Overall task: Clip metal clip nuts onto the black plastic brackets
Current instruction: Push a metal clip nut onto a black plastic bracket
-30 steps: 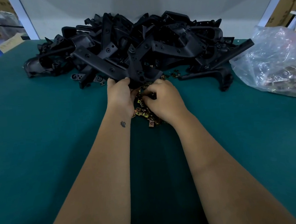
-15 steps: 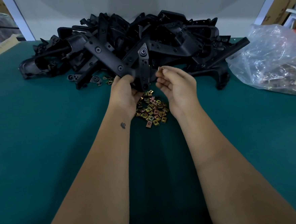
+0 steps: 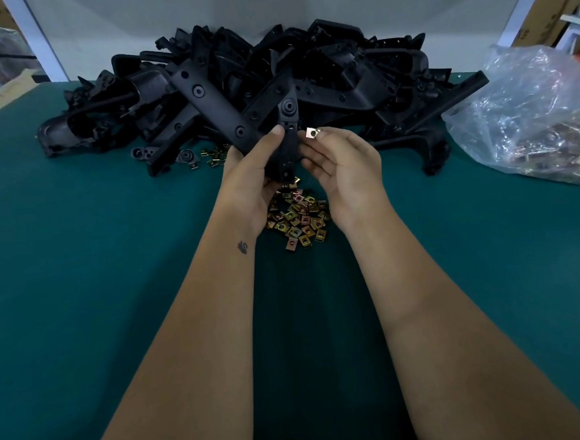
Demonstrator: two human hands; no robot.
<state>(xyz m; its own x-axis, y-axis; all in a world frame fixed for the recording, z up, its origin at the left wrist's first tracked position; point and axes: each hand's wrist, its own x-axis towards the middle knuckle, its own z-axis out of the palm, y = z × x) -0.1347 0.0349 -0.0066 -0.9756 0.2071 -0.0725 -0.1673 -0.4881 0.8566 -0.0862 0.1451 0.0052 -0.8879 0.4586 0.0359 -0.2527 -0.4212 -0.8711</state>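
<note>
The left hand (image 3: 256, 174) grips a black plastic bracket (image 3: 289, 130) above the bench (image 3: 79, 269), its fingers curled round the lower part of the piece and the thumb lying across the front face. The bracket stands roughly upright in that grip, with one long arm reaching up and away to the left and a shorter arm, ending in a round boss, rising straight above the thumb tip.

The right hand (image 3: 343, 164) pinches a single metal clip nut (image 3: 312, 133) between thumb and forefinger; the remaining fingers (image 3: 312, 165) are loosely bent beneath it. The clip nut sits just right of the bracket's upright arm, close to it but apart, its flat face with the hole turned toward the camera.

Directly below both sets of fingers, on the green surface, lies a loose heap of clip nuts (image 3: 298, 215), brassy in colour, partly hidden by the left palm. Beyond the fingers a large pile of brackets (image 3: 340, 75) spreads across the back of the bench, and a few stray clip nuts (image 3: 214, 156) lie at its near edge, left of the left hand. Far to the right of the right hand rests a clear plastic bag (image 3: 531, 113) with more metal pieces inside
</note>
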